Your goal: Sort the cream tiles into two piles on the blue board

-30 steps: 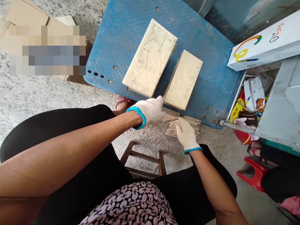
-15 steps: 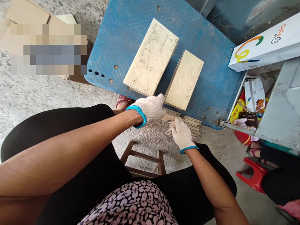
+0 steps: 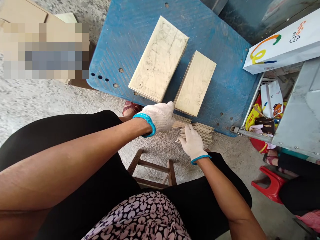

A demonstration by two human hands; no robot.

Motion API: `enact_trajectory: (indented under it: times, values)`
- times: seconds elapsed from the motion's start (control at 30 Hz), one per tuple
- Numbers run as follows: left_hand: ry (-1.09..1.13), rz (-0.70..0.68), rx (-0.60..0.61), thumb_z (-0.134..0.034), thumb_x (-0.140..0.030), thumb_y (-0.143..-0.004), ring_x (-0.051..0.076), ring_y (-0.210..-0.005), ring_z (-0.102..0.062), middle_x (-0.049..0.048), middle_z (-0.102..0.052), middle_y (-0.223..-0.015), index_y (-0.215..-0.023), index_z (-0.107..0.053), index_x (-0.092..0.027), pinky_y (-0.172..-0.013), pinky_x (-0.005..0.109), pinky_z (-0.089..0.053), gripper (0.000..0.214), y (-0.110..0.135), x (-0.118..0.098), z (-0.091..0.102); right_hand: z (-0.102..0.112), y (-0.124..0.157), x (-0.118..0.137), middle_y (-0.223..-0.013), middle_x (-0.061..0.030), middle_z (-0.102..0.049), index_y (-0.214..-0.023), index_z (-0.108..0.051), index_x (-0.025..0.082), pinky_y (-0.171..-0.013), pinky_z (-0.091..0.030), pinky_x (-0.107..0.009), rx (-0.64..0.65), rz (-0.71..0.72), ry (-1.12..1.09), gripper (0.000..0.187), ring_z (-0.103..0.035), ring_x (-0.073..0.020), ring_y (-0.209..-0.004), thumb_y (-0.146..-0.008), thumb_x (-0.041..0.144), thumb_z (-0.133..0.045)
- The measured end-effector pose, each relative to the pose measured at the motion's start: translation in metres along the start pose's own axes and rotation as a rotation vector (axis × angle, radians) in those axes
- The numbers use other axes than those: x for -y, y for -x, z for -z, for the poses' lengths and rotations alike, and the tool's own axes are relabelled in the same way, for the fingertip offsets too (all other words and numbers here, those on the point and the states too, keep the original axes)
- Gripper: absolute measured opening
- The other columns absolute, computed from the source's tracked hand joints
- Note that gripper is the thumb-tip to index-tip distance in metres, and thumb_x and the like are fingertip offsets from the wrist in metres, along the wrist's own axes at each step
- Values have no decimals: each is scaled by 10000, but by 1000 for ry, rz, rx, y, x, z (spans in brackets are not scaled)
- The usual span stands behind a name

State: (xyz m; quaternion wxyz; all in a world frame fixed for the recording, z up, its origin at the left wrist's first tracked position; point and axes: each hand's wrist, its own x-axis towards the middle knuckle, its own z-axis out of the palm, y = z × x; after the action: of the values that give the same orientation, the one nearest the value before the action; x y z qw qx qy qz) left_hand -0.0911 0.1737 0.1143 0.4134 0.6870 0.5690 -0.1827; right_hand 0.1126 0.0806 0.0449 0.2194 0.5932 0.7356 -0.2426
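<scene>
Both my hands wear white knit gloves with blue cuffs. My left hand (image 3: 160, 115) is closed at the near end of the smaller stack of thin wooden boards (image 3: 196, 85); its fingertips face away and anything in them is hidden. Just right of its thumb shows a light-brown piece of board (image 3: 178, 124). My right hand (image 3: 193, 141) lies with fingers stretched and thumb apart on a fanned pile of thin boards (image 3: 206, 133) at the table's near edge. A larger board stack (image 3: 160, 60) stands left of the smaller one, dark specks on its top.
The stacks stand on a blue plastic surface (image 3: 112, 50) with holes. Right of it are a white paper bag (image 3: 282, 43), a metal frame with packets, and a red stool (image 3: 270, 185) with a person beside it. A wooden stool (image 3: 153, 166) stands between my knees; cardboard (image 3: 22, 13) lies left.
The view has shifted slightly, so the stacks appear a little higher and further left. Both hands stay at nearly the same places; the right fingers and thumb have shifted slightly left.
</scene>
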Motion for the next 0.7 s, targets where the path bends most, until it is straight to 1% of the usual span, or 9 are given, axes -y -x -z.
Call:
enact_trajectory:
  times: [0.1,0.23,0.33,0.4,0.47,0.6,0.63,0.7]
  values:
    - [-69,-25,4,-427,-298,-896,326,-961,-640,207,-638,-1108,-1246,-504,-110,-811,420,-499,404,-2,3,-8,0,0,-1,-1497,-209,-372,-1427,-406,46,-997,-405,-405,-2,14,-2,610,-480,-324,-1238,-915,349,-541]
    - [-156,-36,-13,-426,-267,-883,372,-944,-636,254,-614,-1105,-1228,-518,-54,-791,464,-495,417,-3,7,-18,0,0,-2,-1488,-211,-384,-1425,-403,38,-1004,-396,-411,4,21,-3,625,-471,-334,-1245,-907,353,-554]
    - [-189,-49,3,-419,-247,-876,366,-954,-627,257,-616,-1107,-1213,-534,-52,-795,454,-493,406,-4,8,-24,-1,1,-2,-1482,-212,-391,-1426,-398,47,-997,-397,-419,2,27,-12,627,-470,-334,-1245,-905,361,-550]
    - [-209,-84,14,-403,-233,-880,353,-952,-627,250,-620,-1107,-1213,-543,-58,-793,435,-497,402,-3,6,-30,-1,2,-2,-1484,-215,-386,-1422,-403,47,-998,-395,-416,-7,32,-15,630,-474,-332,-1242,-901,368,-552]
    - [-230,-119,24,-385,-211,-883,356,-948,-630,247,-619,-1111,-1235,-539,-49,-777,435,-506,418,-3,4,-37,-2,3,-3,-1482,-217,-388,-1413,-417,47,-999,-393,-412,-20,34,-14,621,-475,-328,-1242,-903,376,-547]
    - [-260,-145,84,-381,-145,-879,374,-981,-633,269,-595,-1161,-1367,-468,-29,-785,452,-519,510,0,-7,-46,-1,6,-3,-1459,-190,-433,-1390,-454,79,-1013,-384,-420,-23,27,-13,583,-465,-327,-1257,-904,385,-552]
    - [-266,-150,97,-378,-127,-881,376,-992,-633,276,-592,-1170,-1376,-466,-24,-794,454,-520,513,0,-11,-47,-1,6,-2,-1452,-186,-443,-1384,-461,83,-1020,-380,-419,-20,28,-17,575,-457,-326,-1267,-901,377,-559]
    - [-267,-149,114,-365,-95,-886,378,-1006,-635,277,-605,-1165,-1331,-517,-11,-805,457,-522,478,-2,-17,-48,-1,8,-2,-1444,-186,-450,-1375,-467,77,-1025,-380,-414,-11,33,-36,569,-447,-323,-1283,-893,358,-575]
